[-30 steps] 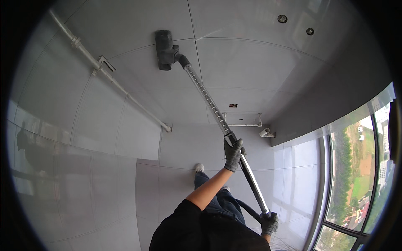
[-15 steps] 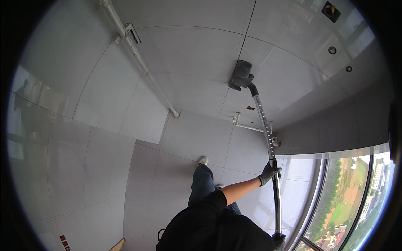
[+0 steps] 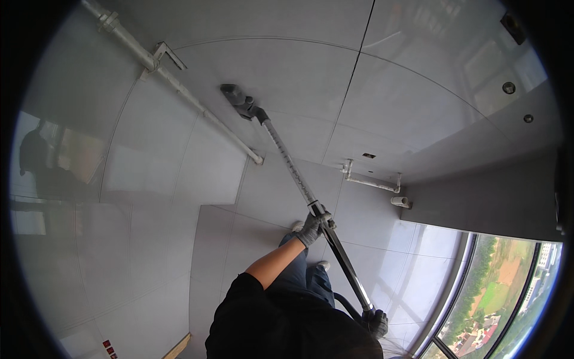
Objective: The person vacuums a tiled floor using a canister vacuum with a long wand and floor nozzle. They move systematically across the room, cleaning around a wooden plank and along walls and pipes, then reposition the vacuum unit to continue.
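A vacuum cleaner wand [image 3: 289, 160], a long metal tube, slants from the lower right up to the left. At its far end the dark vacuum head [image 3: 239, 100] rests against the grey tiled wall, just right of the white pipe. My left hand [image 3: 315, 226], in a dark grey glove, wraps round the middle of the tube. Lower down, my gloved right hand [image 3: 375, 323] is closed around the wand's dark handle end. A dark hose [image 3: 347, 305] curves near that end, partly hidden by my body.
A white pipe [image 3: 179, 87] with a bracket [image 3: 170, 55] runs along the left wall down to the floor. More piping [image 3: 371, 181] sits low on the far wall, below a small socket opening [image 3: 369, 155]. At right are a window [image 3: 496, 287] and a dark ledge [image 3: 478, 203]. My shoes [image 3: 323, 265] stand on floor tiles.
The vacuum head has moved left along the wall, from the dark seam toward the white pipe. Both my hands have shifted left with the wand, which now leans further left.
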{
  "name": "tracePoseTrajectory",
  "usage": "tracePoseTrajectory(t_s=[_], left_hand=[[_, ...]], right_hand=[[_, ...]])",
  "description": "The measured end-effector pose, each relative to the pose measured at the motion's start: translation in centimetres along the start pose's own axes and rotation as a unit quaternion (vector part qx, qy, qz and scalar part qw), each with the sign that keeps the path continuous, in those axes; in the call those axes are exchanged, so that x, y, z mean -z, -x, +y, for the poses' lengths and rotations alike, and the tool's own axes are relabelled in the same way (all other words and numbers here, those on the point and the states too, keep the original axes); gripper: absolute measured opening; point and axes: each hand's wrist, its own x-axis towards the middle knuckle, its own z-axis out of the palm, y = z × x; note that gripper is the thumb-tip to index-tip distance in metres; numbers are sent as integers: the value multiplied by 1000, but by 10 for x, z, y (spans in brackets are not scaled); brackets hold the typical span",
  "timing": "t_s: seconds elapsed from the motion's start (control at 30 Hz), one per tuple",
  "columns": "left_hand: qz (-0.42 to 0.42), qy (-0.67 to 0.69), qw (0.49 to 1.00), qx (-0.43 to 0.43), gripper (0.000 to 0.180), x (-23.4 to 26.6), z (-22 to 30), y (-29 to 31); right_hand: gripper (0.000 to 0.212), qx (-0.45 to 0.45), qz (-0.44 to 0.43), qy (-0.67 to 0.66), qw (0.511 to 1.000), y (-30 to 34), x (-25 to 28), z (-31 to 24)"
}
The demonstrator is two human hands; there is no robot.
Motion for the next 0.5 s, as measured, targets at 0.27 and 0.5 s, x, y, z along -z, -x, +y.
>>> tracePoseTrajectory(t_s=[0.27, 0.5], left_hand=[[54, 43, 990, -125, 31, 59, 125, -39], [98, 14, 990, -99, 19, 48, 102, -41]], right_hand=[[40, 185, -74, -140, 970, -74, 41, -126], [42, 115, -196, -134, 965, -85, 36, -115]])
